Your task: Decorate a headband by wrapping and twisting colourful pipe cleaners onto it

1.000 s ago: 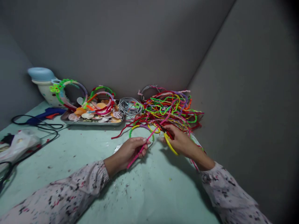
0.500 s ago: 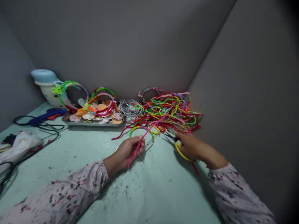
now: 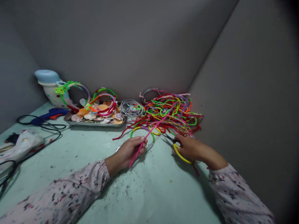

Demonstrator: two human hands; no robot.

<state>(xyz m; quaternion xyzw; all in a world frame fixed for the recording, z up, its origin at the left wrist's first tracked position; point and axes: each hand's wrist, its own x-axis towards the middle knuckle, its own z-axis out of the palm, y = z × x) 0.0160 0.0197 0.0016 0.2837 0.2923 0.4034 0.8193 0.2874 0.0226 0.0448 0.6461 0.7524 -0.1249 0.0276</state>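
A pink pipe cleaner (image 3: 152, 128) runs slantwise through my left hand (image 3: 131, 151), whose fingers are closed on it. Its lower end pokes out below the palm, and its upper end reaches into a tangled heap of coloured pipe cleaners (image 3: 179, 107). My right hand (image 3: 190, 147) grips scissors (image 3: 183, 155) with yellow handles; their dark blades point left toward the heap's front edge. Just beyond my left hand lies a ring wrapped in green, yellow and purple (image 3: 142, 128), partly hidden by that hand.
A metal tray of seashells (image 3: 98, 124) holds wrapped hoops (image 3: 102, 96) too. Beside it sits a grey wire coil (image 3: 131, 108). At left are a blue glue gun (image 3: 48, 115), a black cord (image 3: 59, 132), a plastic bag (image 3: 28, 141) and a blue-lidded container (image 3: 50, 87). Grey walls stand behind and right.
The whole view has shifted slightly. My left hand still holds the pink pipe cleaner and my right hand the scissors, both in nearly the same places.
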